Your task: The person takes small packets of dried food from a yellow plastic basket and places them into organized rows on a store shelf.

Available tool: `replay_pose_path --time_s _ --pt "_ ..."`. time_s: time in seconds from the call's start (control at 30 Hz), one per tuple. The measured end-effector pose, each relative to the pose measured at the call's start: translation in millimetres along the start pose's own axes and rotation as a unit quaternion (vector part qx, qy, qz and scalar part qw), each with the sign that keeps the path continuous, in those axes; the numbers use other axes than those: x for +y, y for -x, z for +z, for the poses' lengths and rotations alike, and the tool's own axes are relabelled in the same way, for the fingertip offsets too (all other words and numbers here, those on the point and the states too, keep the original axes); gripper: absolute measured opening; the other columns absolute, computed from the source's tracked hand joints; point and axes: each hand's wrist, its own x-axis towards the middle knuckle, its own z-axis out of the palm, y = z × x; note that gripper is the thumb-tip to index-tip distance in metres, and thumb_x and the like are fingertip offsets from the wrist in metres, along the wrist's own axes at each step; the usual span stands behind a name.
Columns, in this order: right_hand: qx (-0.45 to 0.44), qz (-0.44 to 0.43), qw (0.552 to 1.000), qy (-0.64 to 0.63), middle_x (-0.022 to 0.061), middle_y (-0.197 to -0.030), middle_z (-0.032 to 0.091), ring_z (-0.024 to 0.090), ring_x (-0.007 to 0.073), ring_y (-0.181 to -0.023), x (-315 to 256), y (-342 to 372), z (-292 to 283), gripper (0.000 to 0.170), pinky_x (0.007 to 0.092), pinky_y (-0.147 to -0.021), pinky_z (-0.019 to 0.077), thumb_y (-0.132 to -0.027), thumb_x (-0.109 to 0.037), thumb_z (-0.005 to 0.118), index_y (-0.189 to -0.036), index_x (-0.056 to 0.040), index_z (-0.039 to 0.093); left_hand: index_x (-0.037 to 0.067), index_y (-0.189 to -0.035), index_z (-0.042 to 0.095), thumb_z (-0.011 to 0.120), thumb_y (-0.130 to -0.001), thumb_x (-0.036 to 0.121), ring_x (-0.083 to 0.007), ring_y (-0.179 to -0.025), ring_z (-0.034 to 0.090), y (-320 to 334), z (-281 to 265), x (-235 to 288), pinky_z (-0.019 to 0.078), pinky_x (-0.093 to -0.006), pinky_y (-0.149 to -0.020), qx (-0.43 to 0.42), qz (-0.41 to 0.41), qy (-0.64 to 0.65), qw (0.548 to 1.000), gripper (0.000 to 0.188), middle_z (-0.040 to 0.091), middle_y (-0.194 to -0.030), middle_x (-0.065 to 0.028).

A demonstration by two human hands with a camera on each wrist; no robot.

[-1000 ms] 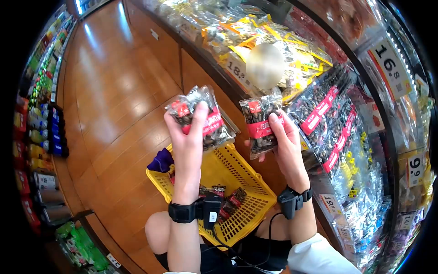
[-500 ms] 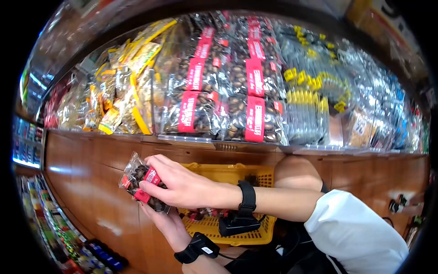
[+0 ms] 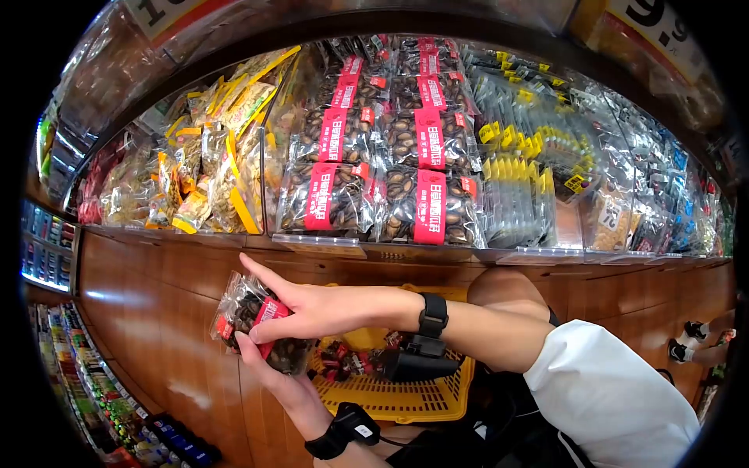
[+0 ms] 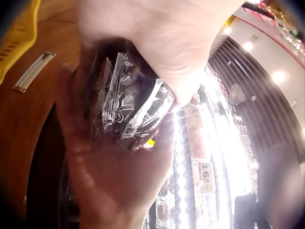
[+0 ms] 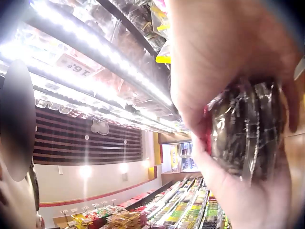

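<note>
Two clear packets of dark seeds with red-pink bands (image 3: 248, 306) are held together, one against the other, left of centre in the head view. My right hand (image 3: 320, 306) grips them from above, thumb on the front and one finger stretched out past the top edge. From below, my left hand (image 3: 285, 386) holds their lower side with its thumb on the front; its other fingers are mostly hidden behind. Both hands surround the packets (image 4: 126, 98) in the left wrist view. Shiny wrap and seams of the packets (image 5: 245, 131) show in the right wrist view.
A yellow basket (image 3: 417, 405) holding small dark and red packs (image 3: 351, 361) stands on the wooden floor (image 3: 148, 288) beside the knees. Across the front runs a shelf bin of banded seed bags (image 3: 429, 207), yellow-edged bags (image 3: 234, 156) and grey packs (image 3: 519, 191). Another person's shoes (image 3: 680, 351) are at right.
The view has turned to face the shelf. The packets, first held apart, one in each hand, have come together. Since half a second ago, one right finger has straightened away from them.
</note>
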Motion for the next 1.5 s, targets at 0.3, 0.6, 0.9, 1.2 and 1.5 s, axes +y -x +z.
replay_pose_path --time_s 0.3,0.6,0.9,1.2,1.5 --pt "-0.006 -0.039 0.994 0.097 0.0155 -0.130 0.060 0.059 0.0214 -0.115 -19.6 11.2 -1.9 0.115 0.0330 -0.101 0.0448 -0.088 -0.037 0.076 -0.159 -0.0053 -0.009 0.008 -0.150 0.038 0.042 -0.102 0.055 -0.0268 -0.130 0.053 -2.5 -20.3 -2.4 0.0457 -0.0427 -0.105 -0.050 -0.012 0.006 0.999 0.068 0.050 -0.144 -0.0136" --pt "-0.007 -0.057 0.994 0.089 0.0115 -0.123 0.061 0.058 0.0177 -0.111 -16.4 8.5 -7.3 0.104 0.0327 -0.099 0.0464 -0.084 -0.029 0.078 -0.156 -0.0028 0.006 0.005 -0.148 0.039 0.041 -0.104 0.054 -0.0243 -0.129 0.052 -4.0 -20.7 0.1 0.0432 -0.0407 -0.107 -0.134 -0.016 0.011 0.991 0.066 0.051 -0.143 -0.0122" --pt "0.092 0.022 0.992 -0.083 0.0049 -0.124 0.057 0.052 0.0094 -0.117 -70.8 39.0 5.4 0.061 0.0270 -0.101 0.0421 -0.091 -0.023 0.071 -0.141 -0.0049 0.041 0.005 -0.157 0.025 0.029 -0.096 0.076 -0.0274 -0.143 0.035 -19.7 -17.1 6.0 0.0254 -0.0408 -0.118 -0.300 0.102 0.047 0.947 0.094 0.036 -0.157 -0.0129" --pt "0.398 0.038 0.910 -0.109 0.0077 -0.097 0.075 0.074 0.0207 -0.077 -144.2 129.3 -18.5 0.030 0.0355 -0.053 0.0595 -0.095 -0.032 0.061 -0.114 -0.0090 0.066 0.005 -0.156 0.030 0.024 -0.101 0.069 -0.0285 -0.133 0.045 -24.8 -31.8 38.8 0.0362 -0.0424 -0.109 -0.293 0.175 0.064 0.938 0.084 0.041 -0.150 -0.0171" --pt "0.486 -0.129 0.861 -0.068 0.0111 -0.137 0.054 0.057 0.0235 -0.116 -164.9 160.8 -162.9 0.036 0.0547 -0.095 0.0533 -0.109 -0.026 0.038 -0.141 -0.0126 0.047 0.002 -0.149 0.037 0.028 -0.104 0.062 -0.0279 -0.122 0.054 -19.3 -48.2 51.7 0.0440 -0.0422 -0.103 -0.272 0.187 0.120 0.936 0.076 0.050 -0.140 -0.0180"
